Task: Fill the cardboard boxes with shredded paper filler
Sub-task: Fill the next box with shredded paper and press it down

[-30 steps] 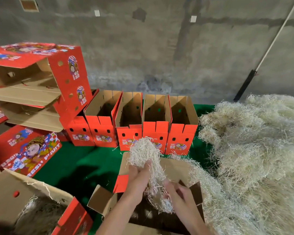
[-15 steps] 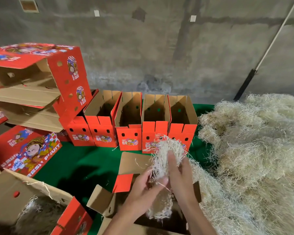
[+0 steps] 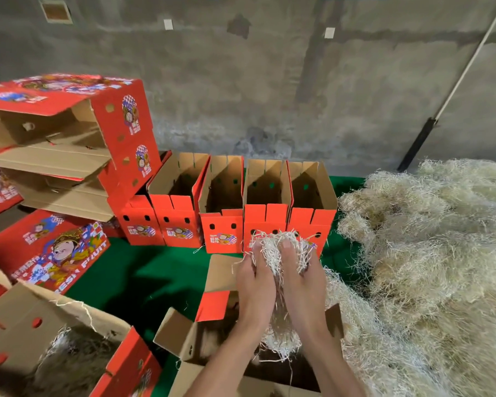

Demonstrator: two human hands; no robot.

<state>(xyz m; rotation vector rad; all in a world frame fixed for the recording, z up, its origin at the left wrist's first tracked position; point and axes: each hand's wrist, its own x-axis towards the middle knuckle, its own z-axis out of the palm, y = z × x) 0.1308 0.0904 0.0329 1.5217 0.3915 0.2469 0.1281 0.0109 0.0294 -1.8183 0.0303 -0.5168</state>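
Both hands, left [image 3: 255, 285] and right [image 3: 302, 282], gripped one wad [image 3: 278, 247] of shredded paper between them, side by side, above the open box [image 3: 184, 336] at 6 o'clock. The big paper heap [image 3: 430, 253] lay at 3 o'clock. Five upright open boxes [image 3: 221, 213] stood in a row at 12 o'clock on the green cloth [image 3: 155, 270].

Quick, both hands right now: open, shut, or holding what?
Left hand: grips the paper filler, over the open box.
Right hand: grips the same filler.
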